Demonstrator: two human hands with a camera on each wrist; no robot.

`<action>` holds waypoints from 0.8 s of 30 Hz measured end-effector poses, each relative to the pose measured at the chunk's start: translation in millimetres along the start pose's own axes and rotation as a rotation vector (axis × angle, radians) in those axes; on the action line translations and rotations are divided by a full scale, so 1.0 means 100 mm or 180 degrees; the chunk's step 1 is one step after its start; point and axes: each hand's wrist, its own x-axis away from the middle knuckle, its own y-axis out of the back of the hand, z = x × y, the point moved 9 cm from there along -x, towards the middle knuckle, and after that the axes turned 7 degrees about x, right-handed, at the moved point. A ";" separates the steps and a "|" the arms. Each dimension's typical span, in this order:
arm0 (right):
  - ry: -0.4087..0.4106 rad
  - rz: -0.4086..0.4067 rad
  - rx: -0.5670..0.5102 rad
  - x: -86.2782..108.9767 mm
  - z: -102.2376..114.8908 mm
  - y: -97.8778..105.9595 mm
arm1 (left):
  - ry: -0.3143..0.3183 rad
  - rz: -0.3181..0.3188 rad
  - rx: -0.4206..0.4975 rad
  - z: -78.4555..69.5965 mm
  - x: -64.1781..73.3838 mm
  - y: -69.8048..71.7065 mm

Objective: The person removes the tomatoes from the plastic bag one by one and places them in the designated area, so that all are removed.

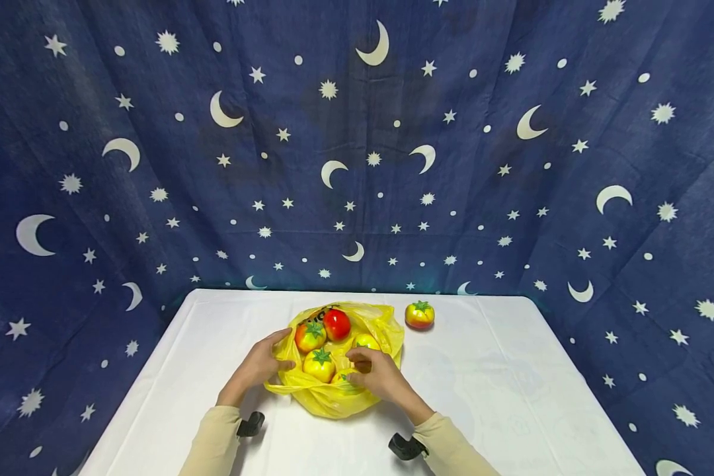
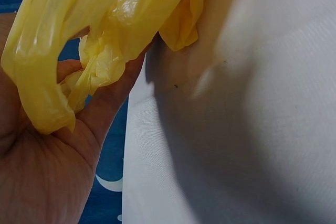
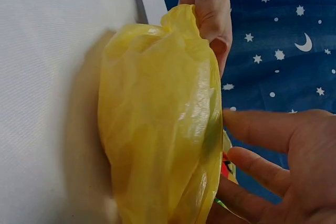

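Observation:
A yellow plastic bag (image 1: 333,406) sits with its mouth spread wide, holding several glossy toy tomatoes. Two at the back are a yellow-and-red tomato (image 1: 309,337) and a red tomato (image 1: 336,324); a yellow tomato (image 1: 318,365) lies in front. My left hand (image 1: 260,365) holds the bag's left rim, thumb on the inner side. In the left wrist view, a loop of the plastic (image 2: 44,77) hangs over the palm. My right hand (image 1: 376,373) reaches over the right side of the mouth, fingers bent but apart, partly covering tomatoes there. In the right wrist view, its thumb (image 3: 252,124) is right at the plastic.
Another yellow-and-red tomato (image 1: 419,315) stands outside the bag, at the back right of the white table (image 1: 512,383). A dark blue curtain (image 1: 357,132) with moons and stars hangs behind the table. Black straps with camera mounts (image 1: 407,446) are on both wrists.

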 end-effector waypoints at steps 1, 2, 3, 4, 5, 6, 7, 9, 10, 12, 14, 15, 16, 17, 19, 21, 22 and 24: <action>-0.0012 0.0010 -0.0012 0.00 -0.01 -0.01 | 0.0003 -0.0003 -0.0004 0.00 0.00 0.00; -0.0020 0.0015 -0.0018 -0.01 -0.02 -0.01 | 0.0006 -0.0005 -0.0006 0.00 0.00 0.00; -0.0029 0.0017 -0.0009 -0.01 -0.03 -0.02 | 0.0006 -0.0007 -0.0009 0.00 -0.01 0.00; -0.0029 0.0019 -0.0001 -0.02 -0.04 -0.03 | 0.0010 -0.0011 -0.0003 0.00 -0.01 0.00; -0.0033 0.0023 0.0000 -0.02 -0.04 -0.03 | 0.0015 -0.0015 0.0000 0.00 -0.01 0.00; -0.0040 0.0026 -0.0009 -0.02 -0.05 -0.04 | 0.0015 -0.0019 0.0007 0.00 -0.01 0.00; -0.0051 0.0027 -0.0013 -0.02 -0.06 -0.04 | 0.0014 -0.0024 0.0004 0.00 -0.01 0.01; -0.0049 0.0008 0.0003 -0.02 -0.06 -0.05 | 0.0014 -0.0031 0.0014 0.01 -0.01 0.00; -0.0056 0.0000 0.0009 -0.02 -0.07 -0.05 | 0.0015 -0.0036 0.0025 0.01 -0.01 0.00; -0.0063 -0.0028 0.0037 -0.03 -0.08 -0.06 | 0.0000 -0.0041 0.0026 0.02 0.00 0.00; -0.0059 -0.0053 0.0085 -0.03 -0.09 -0.06 | -0.0012 -0.0041 0.0035 0.02 0.00 0.00; -0.0087 -0.0053 0.0090 -0.03 -0.10 -0.07 | -0.0013 -0.0039 0.0041 0.02 0.00 -0.01; -0.0098 -0.0054 0.0093 -0.03 -0.10 -0.07 | -0.0014 -0.0037 0.0044 0.02 0.00 -0.01; -0.0103 -0.0054 0.0098 -0.03 -0.11 -0.07 | -0.0016 -0.0035 0.0040 0.02 0.00 -0.01; -0.0140 -0.0041 0.0091 -0.02 -0.12 -0.08 | -0.0010 -0.0031 0.0052 0.02 0.00 -0.01; -0.0164 -0.0016 0.0102 -0.02 -0.12 -0.09 | -0.0007 -0.0034 0.0054 0.01 0.01 -0.01; -0.0166 0.0003 0.0112 -0.02 -0.12 -0.09 | -0.0011 -0.0037 0.0046 0.01 0.01 -0.01; -0.0172 0.0054 0.0128 -0.01 -0.12 -0.10 | -0.0010 -0.0039 0.0043 0.01 0.01 -0.01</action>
